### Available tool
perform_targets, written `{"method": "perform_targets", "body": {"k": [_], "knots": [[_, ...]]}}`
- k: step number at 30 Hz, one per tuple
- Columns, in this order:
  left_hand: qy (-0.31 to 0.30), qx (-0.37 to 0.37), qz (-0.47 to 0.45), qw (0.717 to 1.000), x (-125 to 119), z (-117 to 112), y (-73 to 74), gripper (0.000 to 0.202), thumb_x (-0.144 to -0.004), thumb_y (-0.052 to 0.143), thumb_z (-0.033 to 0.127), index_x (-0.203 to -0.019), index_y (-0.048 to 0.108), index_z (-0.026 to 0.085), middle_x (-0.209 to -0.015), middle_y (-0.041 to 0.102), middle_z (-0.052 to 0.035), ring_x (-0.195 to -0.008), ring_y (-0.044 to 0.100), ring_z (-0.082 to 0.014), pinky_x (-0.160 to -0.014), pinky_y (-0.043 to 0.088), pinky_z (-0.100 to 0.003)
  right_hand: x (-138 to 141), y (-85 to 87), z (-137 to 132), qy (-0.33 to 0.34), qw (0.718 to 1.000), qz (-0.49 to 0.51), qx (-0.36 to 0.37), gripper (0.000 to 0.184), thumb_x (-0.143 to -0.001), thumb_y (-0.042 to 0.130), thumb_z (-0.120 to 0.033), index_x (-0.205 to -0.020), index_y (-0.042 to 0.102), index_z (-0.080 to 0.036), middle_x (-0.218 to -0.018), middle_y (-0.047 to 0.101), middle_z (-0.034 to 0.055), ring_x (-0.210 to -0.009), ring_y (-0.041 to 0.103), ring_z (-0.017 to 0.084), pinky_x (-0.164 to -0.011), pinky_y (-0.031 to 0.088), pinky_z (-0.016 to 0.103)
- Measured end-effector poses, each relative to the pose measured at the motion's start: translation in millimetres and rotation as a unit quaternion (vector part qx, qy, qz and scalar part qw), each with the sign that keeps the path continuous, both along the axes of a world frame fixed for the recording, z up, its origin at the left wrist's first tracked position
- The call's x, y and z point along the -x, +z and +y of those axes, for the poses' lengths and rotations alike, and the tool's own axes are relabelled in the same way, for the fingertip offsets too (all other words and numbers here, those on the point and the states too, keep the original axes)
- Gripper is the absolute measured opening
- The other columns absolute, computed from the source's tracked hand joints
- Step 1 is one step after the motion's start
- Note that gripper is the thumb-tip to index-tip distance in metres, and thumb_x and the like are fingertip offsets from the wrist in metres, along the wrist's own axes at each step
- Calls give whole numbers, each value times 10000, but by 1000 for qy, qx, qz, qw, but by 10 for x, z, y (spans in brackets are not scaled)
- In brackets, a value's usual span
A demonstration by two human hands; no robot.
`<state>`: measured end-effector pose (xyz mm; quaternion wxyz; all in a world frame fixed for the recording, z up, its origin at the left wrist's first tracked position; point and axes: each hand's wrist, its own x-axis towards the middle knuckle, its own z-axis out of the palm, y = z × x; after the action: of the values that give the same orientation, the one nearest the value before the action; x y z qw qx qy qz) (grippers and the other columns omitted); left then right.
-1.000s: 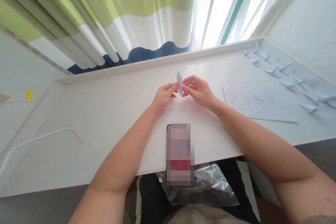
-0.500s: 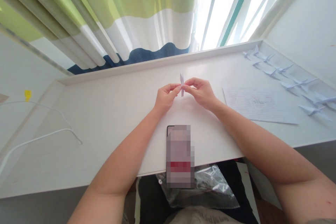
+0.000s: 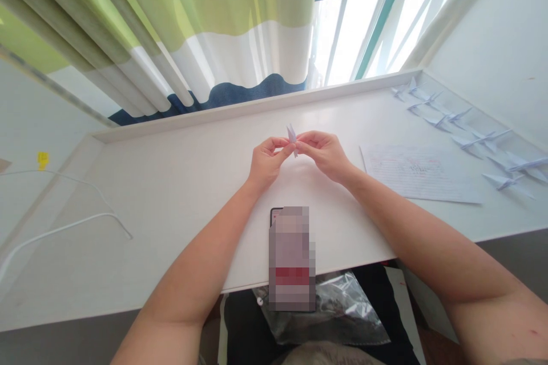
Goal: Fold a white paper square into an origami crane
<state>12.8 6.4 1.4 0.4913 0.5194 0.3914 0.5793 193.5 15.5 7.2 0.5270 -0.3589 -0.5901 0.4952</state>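
Observation:
Above the middle of a white desk (image 3: 171,194), both my hands pinch one small folded piece of pale lilac paper (image 3: 291,134). My left hand (image 3: 268,161) grips it from the left with thumb and forefinger closed. My right hand (image 3: 323,154) grips it from the right, fingers curled. Only the paper's pointed top shows above the fingertips.
A phone (image 3: 291,259) lies at the desk's front edge near me. A lined sheet of paper (image 3: 417,174) lies to the right, and several folded paper cranes (image 3: 468,140) line the far right. A white cable (image 3: 64,228) runs across the left. A plastic bag (image 3: 342,311) sits below the desk.
The folded paper has been squeezed narrower and sits lower between my fingertips; earlier a broader flap stood up. Both hands stay in about the same place.

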Motion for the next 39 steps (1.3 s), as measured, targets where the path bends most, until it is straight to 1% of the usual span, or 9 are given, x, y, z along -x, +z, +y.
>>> {"method": "perform_targets", "body": {"k": [5,9,12,15,22,28,33,36,39], "knots": [[-2,-17,11,1000,-10,-1,3,465,-764,984,622,-859,764,223,-969,790,-44,-980,721,-209,-926,574,-362,11,7,-4,12,1000,19,2,484,-754,962,-713,-802,791,-262,-936,785,36,-826,691,197,-823,618,411],[10,-25,-2,1000,-28,1,-4,463,-752,1010,577,-864,728,228,-938,784,-26,-925,728,-187,-896,575,-344,28,7,0,-16,999,44,17,497,-688,1009,-694,-813,794,-263,-906,789,38,-826,699,207,-801,624,418],[15,-20,5,1000,-36,-2,-3,421,-780,994,558,-879,760,222,-949,806,-37,-937,743,-196,-917,584,-358,33,-20,13,-33,998,47,40,520,-658,1026,-693,-846,810,-259,-904,811,46,-851,726,224,-840,642,443],[22,-11,19,1000,-39,-10,2,373,-806,971,536,-906,806,216,-968,831,-53,-956,756,-214,-925,590,-372,31,-47,21,-14,998,49,45,484,-700,1009,-682,-858,834,-259,-909,811,44,-860,734,219,-881,645,448],[54,-45,56,996,-53,-47,7,280,-875,917,483,-941,839,223,-1092,860,-71,-1102,783,-244,-923,598,-362,27,-37,16,6,996,77,33,427,-693,1032,-638,-817,855,-270,-1104,813,50,-914,736,210,-901,633,439],[41,-53,75,995,-35,-47,-9,293,-853,931,495,-965,867,232,-1104,866,-82,-1098,797,-259,-917,610,-383,-10,-63,53,12,996,78,36,435,-698,1039,-628,-819,837,-263,-842,783,20,-807,697,193,-827,606,412],[31,-41,56,997,-15,-13,-33,367,-763,998,530,-900,853,222,-1069,850,-79,-1051,791,-254,-908,622,-393,-25,-65,67,24,994,90,54,452,-658,1070,-589,-838,821,-257,-847,804,17,-797,717,193,-835,615,418],[22,-46,41,998,-9,8,-61,387,-751,1008,542,-864,831,217,-1132,843,-82,-1051,791,-250,-956,634,-429,-24,-63,63,23,994,87,58,469,-657,1071,-587,-905,843,-261,-927,836,30,-831,732,201,-850,623,426],[5,-48,19,999,-9,15,-80,394,-776,992,557,-858,823,211,-1242,845,-105,-1140,796,-278,-1084,616,-506,-25,-68,55,27,996,67,56,463,-699,1044,-609,-953,871,-264,-966,851,43,-844,735,205,-874,623,439]]}}
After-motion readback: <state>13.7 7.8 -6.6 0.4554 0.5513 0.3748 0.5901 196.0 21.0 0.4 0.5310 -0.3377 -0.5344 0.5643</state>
